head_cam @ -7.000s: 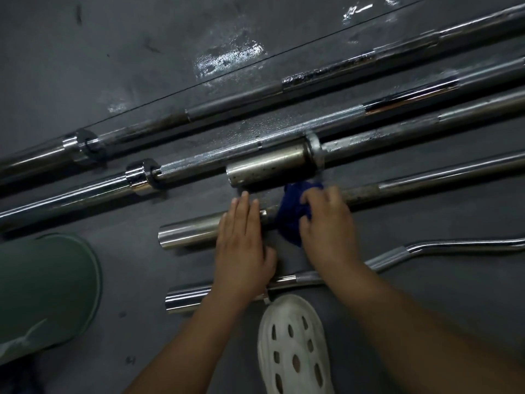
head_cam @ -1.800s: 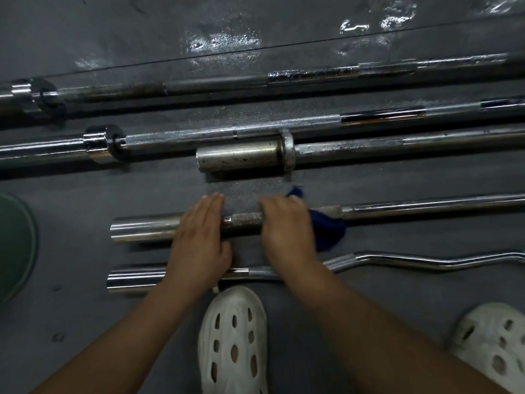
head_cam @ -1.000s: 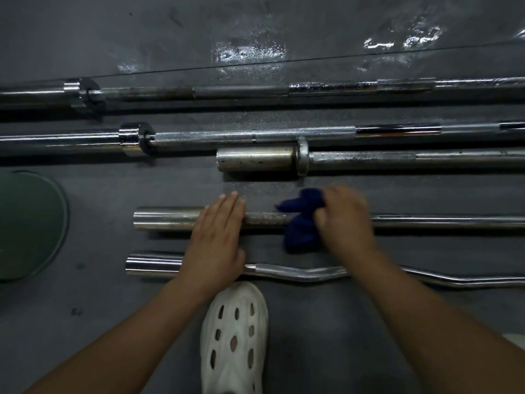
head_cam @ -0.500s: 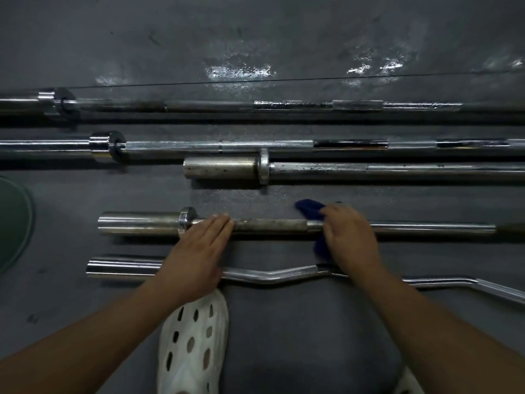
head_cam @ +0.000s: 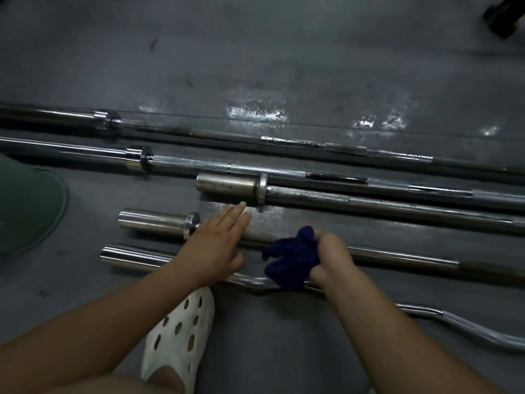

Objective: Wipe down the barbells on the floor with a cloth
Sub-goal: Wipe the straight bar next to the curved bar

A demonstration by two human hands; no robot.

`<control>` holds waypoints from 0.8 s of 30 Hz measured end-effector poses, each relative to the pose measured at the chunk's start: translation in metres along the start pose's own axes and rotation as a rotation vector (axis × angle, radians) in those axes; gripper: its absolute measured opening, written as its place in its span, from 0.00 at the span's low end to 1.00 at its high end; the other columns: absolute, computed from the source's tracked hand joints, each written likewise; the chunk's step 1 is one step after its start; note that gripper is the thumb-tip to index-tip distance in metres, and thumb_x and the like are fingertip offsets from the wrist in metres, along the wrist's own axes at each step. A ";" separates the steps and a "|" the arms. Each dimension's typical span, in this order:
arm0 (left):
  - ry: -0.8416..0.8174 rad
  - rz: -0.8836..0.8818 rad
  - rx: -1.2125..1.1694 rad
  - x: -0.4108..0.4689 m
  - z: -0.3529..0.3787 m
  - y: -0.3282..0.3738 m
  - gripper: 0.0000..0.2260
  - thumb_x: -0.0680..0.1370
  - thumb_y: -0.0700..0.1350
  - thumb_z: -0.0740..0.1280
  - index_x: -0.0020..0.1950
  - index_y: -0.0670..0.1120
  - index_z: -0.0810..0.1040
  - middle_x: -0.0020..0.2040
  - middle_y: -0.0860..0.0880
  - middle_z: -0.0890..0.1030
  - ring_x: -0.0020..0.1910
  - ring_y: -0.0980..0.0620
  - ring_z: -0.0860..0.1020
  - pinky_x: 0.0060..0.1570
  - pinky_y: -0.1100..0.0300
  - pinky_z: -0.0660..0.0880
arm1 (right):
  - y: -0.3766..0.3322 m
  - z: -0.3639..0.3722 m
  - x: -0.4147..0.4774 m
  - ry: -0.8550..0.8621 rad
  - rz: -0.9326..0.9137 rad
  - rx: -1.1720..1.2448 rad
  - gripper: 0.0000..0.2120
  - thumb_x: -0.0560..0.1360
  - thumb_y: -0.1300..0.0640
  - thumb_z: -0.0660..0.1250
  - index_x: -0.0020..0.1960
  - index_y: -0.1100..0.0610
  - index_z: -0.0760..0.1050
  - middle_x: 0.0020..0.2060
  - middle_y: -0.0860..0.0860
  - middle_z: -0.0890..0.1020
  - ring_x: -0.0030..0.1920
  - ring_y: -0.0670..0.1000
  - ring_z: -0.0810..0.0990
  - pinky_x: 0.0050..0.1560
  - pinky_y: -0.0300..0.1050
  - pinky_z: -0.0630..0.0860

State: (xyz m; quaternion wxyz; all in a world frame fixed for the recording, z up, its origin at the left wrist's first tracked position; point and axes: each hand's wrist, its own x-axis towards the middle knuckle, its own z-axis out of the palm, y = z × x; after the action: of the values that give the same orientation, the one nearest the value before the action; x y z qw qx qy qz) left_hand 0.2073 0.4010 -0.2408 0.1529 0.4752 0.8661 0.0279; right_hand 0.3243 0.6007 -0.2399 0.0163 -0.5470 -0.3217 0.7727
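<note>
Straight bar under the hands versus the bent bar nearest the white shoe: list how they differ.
1. The straight bar runs in one line; the bent bar waves along its shaft.
2. The straight bar has a raised collar behind its sleeve; the bent bar shows none.
3. The left hand rests flat on the straight bar; the blue cloth in the right hand overlaps both.

Both are chrome, lying on the floor.
</note>
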 end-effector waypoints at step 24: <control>0.035 0.110 -0.102 -0.014 -0.013 0.092 0.35 0.77 0.49 0.65 0.81 0.47 0.55 0.81 0.46 0.54 0.79 0.48 0.55 0.76 0.56 0.52 | -0.007 -0.082 -0.076 -0.298 0.046 0.230 0.17 0.79 0.50 0.64 0.62 0.60 0.77 0.59 0.63 0.81 0.62 0.64 0.77 0.67 0.61 0.70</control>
State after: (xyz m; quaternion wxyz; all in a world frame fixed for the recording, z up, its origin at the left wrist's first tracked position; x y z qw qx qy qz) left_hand 0.2858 0.4407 -0.2075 0.1599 0.5132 0.8385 0.0888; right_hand 0.4226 0.6166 -0.1889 0.0130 -0.4282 -0.2176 0.8770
